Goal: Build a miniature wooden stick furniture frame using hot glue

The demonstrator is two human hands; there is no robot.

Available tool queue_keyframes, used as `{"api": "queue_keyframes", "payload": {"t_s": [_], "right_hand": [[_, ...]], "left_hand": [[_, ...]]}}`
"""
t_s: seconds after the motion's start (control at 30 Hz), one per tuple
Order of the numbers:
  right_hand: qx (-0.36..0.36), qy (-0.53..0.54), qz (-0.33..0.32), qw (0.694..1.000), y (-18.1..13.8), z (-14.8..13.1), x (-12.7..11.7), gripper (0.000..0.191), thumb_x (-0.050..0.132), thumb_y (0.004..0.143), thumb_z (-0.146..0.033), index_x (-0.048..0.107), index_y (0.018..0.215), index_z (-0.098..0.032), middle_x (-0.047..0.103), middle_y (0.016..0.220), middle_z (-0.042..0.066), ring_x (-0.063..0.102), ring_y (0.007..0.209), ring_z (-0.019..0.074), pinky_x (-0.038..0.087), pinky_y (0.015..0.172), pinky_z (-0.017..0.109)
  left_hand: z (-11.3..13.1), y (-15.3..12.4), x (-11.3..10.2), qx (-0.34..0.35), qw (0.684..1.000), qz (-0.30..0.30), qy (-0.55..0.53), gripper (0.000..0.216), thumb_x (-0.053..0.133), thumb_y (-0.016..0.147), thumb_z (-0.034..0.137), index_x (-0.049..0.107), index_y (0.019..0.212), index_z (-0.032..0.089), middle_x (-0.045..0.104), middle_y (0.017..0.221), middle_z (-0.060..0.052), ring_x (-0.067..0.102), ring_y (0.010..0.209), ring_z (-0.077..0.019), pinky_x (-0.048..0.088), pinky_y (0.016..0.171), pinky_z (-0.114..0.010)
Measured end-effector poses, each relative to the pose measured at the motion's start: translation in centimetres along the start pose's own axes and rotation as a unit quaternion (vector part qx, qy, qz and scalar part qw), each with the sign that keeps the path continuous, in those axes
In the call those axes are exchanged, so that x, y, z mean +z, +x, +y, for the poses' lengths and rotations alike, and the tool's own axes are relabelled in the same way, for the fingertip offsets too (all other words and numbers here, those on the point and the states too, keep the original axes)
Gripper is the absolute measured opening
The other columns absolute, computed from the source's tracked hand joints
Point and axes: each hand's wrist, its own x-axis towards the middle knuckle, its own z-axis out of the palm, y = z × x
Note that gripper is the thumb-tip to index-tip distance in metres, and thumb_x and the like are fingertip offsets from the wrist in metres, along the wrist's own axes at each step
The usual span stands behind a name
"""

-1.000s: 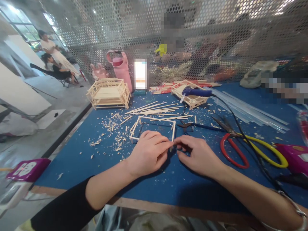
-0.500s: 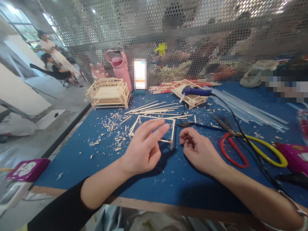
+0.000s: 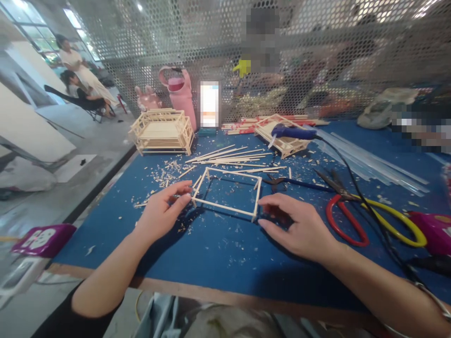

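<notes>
L hand (image 3: 160, 211) is at the near L corner of the stick frame (image 3: 224, 207), thumb & fingers a bit narrow; can't tell if it grips the wood. R hand (image 3: 299, 225) is just beside the R end, thumb & pointer wide apart. The stick frame is btwn both hands, on the blue table (image 3: 218, 263). Thin sticks (image 3: 243, 158) lie behind it, wood bits (image 3: 169, 171) back L. Pliers (image 3: 306, 184) & big scissors (image 3: 341, 195) are on the R. Farther back: little wood bench (image 3: 162, 130) on L, glue gun (image 3: 296, 133) on R.
</notes>
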Motion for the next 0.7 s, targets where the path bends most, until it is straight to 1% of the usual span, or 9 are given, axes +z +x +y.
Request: {"api": "queue_keyframes", "payload": {"t_s": [0.07,0.17,0.27,0.33,0.43,0.47,0.53,0.63,0.7], "right_hand": [[-0.007,-0.016,0.009,1.0,-0.01,-0.02,-0.05,0.02,0.054,0.076,-0.015,0.056,0.095,-0.02,0.06,0.073,0.0,0.054,0.059,0.0106,0.045,0.054,0.021],[-0.007,-0.033,0.025,0.999,0.05,-0.01,-0.18,0.017,0.051,0.075,-0.012,0.055,0.089,-0.02,0.059,0.07,0.0,0.054,0.057,0.0104,0.044,0.051,0.021],[-0.054,-0.02,0.02,0.998,0.08,-0.06,-0.31,0.015,0.049,0.079,-0.011,0.057,0.088,-0.021,0.062,0.075,0.001,0.058,0.065,0.0118,0.046,0.058,0.021],[-0.07,-0.017,0.024,0.997,0.05,-0.03,-0.41,0.017,0.047,0.081,-0.01,0.057,0.089,-0.021,0.064,0.078,0.003,0.06,0.07,0.0126,0.047,0.062,0.022],[-0.024,-0.047,0.023,0.998,-0.04,0.23,-0.59,0.014,0.045,0.077,-0.01,0.053,0.08,-0.021,0.06,0.069,0.001,0.056,0.058,0.0116,0.044,0.055,0.022],[-0.005,-0.057,0.005,0.998,-0.06,0.34,-0.65,0.013,0.045,0.074,-0.01,0.052,0.077,-0.021,0.057,0.065,-0.001,0.053,0.054,0.0113,0.042,0.052,0.022],[0.02,-0.072,-0.055,0.996,-0.07,0.53,-0.71,0.009,0.047,0.07,-0.013,0.05,0.071,-0.022,0.055,0.062,-0.002,0.05,0.053,0.0117,0.04,0.05,0.023],[0.033,-0.096,-0.138,0.985,0.01,0.55,-0.66,0.007,0.05,0.067,-0.017,0.053,0.071,-0.021,0.058,0.068,0.0,0.053,0.06,0.0142,0.041,0.054,0.025],[0.037,-0.107,-0.161,0.98,0.1,0.47,-0.57,0.013,0.047,0.066,-0.015,0.054,0.074,-0.021,0.06,0.072,0.001,0.054,0.063,0.0151,0.042,0.057,0.025]], "left_hand": [[-0.15,-0.34,0.34,-0.006,1.0,-0.016,-0.021,0.051,0.049,0.082,0.053,0.061,0.115,0.015,0.07,0.101,-0.01,0.065,0.089,-0.0219,0.052,0.077,-0.031],[-0.14,-0.59,0.81,0.009,0.999,-0.031,-0.024,0.047,0.045,0.085,0.051,0.062,0.112,0.017,0.071,0.1,-0.008,0.065,0.09,-0.0212,0.05,0.079,-0.03],[-0.11,-0.72,1.02,0.01,0.999,-0.035,-0.011,0.043,0.043,0.087,0.048,0.061,0.112,0.018,0.072,0.09,-0.005,0.065,0.079,-0.0186,0.05,0.074,-0.029],[-0.11,-0.8,1.02,0.003,1.0,-0.021,-0.016,0.041,0.043,0.088,0.046,0.061,0.111,0.017,0.071,0.086,-0.005,0.065,0.073,-0.0171,0.05,0.072,-0.028],[-0.1,-0.84,0.87,-0.017,0.999,0.004,-0.05,0.039,0.043,0.088,0.044,0.061,0.108,0.016,0.071,0.085,-0.005,0.065,0.072,-0.0167,0.05,0.071,-0.028],[-0.11,-0.83,0.8,-0.024,0.998,0.009,-0.061,0.039,0.043,0.088,0.043,0.061,0.107,0.015,0.071,0.085,-0.006,0.065,0.072,-0.0167,0.051,0.07,-0.027],[-0.14,-0.8,0.66,-0.034,0.997,0.016,-0.074,0.039,0.043,0.087,0.043,0.061,0.107,0.015,0.071,0.083,-0.006,0.065,0.071,-0.0166,0.051,0.067,-0.027],[-0.19,-0.88,0.61,-0.038,0.995,0.018,-0.094,0.039,0.043,0.087,0.044,0.06,0.107,0.015,0.071,0.082,-0.006,0.065,0.069,-0.0165,0.051,0.065,-0.026],[-0.22,-1.1,0.71,-0.038,0.994,0.005,-0.107,0.041,0.042,0.087,0.046,0.059,0.108,0.015,0.07,0.077,-0.005,0.065,0.068,-0.017,0.05,0.063,-0.026]]}}
